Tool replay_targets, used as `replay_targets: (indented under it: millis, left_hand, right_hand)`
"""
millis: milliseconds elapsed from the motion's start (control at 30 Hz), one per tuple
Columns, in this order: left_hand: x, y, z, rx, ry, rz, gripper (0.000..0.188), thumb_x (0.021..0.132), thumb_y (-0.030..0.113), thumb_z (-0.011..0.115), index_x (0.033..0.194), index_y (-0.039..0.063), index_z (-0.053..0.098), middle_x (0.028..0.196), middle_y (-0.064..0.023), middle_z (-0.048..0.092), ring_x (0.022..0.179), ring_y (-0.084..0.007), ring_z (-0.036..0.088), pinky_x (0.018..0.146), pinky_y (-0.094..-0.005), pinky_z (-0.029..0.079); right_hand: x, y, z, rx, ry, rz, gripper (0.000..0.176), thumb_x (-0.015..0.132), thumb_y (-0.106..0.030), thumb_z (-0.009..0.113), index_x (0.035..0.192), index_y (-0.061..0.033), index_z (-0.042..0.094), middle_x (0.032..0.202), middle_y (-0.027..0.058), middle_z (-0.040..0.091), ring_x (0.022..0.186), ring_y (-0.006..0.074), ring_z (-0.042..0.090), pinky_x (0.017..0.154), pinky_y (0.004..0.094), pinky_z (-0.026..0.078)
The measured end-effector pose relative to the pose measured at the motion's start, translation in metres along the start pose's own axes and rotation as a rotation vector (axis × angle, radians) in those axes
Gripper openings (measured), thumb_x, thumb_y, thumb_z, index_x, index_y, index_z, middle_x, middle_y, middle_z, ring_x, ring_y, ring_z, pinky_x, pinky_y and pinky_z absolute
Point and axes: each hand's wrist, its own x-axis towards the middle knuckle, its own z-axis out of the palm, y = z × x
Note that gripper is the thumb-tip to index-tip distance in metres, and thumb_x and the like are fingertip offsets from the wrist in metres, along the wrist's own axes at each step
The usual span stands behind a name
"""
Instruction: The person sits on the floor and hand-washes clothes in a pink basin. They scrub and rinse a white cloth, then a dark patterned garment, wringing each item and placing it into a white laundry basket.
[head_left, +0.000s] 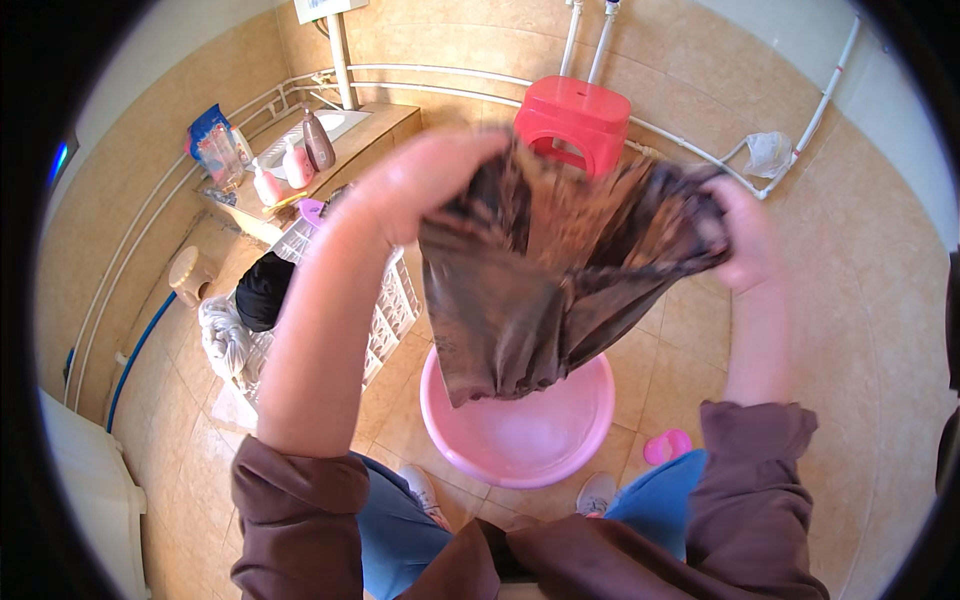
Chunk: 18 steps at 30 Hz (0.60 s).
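My two hands hold up a dark brown, slightly shiny cloth, possibly a garment, by its upper edge. My left hand grips the left end, while my right hand has hold of the right end; both are blurred. The cloth hangs spread and folded between them, with its wide top gaping towards me. Below its lower edge is a round pink basin on the floor, partly covered by the cloth in this view. Whether the basin holds water is hard to tell.
A red plastic stool stands behind the cloth. At left, a white plastic basket bears a black bundle and a grey-white bundle. Pump bottles line the raised ledge. Near my shoe lies a pink cup.
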Motion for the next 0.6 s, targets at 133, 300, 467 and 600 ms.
replay_targets:
  millis: [133,300,467,600]
  left_hand:
    - [0.039,-0.121,0.024,0.217,-0.073,-0.16,0.045,0.084,0.035,0.039,0.099,-0.004,0.056,0.09,-0.0161,0.06,0.081,-0.0262,0.057,0.078,-0.0348,0.041]
    - [0.048,-0.25,0.082,0.41,-0.086,-0.336,0.051,0.085,0.044,0.035,0.108,0.002,0.053,0.101,-0.0231,0.057,0.1,-0.0379,0.052,0.086,-0.041,0.038]
    - [0.032,-0.376,0.13,0.58,-0.147,-0.623,0.06,0.084,0.046,0.032,0.136,0.02,0.014,0.117,-0.0241,0.048,0.107,-0.0386,0.047,0.092,-0.046,0.034]
    - [0.022,-0.403,0.163,0.522,-0.189,-0.716,0.06,0.084,0.046,0.033,0.135,0.017,0.017,0.112,-0.0283,0.048,0.103,-0.0416,0.048,0.091,-0.046,0.035]
  right_hand:
    - [0.007,0.109,-0.005,-0.222,0.007,0.216,0.018,0.078,-0.016,0.047,0.078,-0.0038,0.059,0.056,0.0006,0.049,0.042,0.0084,0.041,0.038,0.0243,0.03]
    - [0.009,0.272,-0.054,-0.543,0.123,0.337,0.032,0.077,-0.01,0.043,0.107,-0.0033,0.052,0.064,0.0092,0.055,0.051,0.017,0.054,0.046,0.0307,0.044]
    - [-0.003,0.368,-0.045,-0.97,0.06,0.466,0.06,0.075,-0.014,0.046,0.132,-0.0214,0.028,0.107,0.0233,0.051,0.095,0.0333,0.052,0.083,0.0378,0.04]
    - [-0.009,0.409,-0.04,-1.109,-0.056,0.704,0.069,0.076,-0.019,0.047,0.135,-0.0291,0.014,0.116,0.0252,0.047,0.106,0.0387,0.047,0.091,0.0407,0.036]
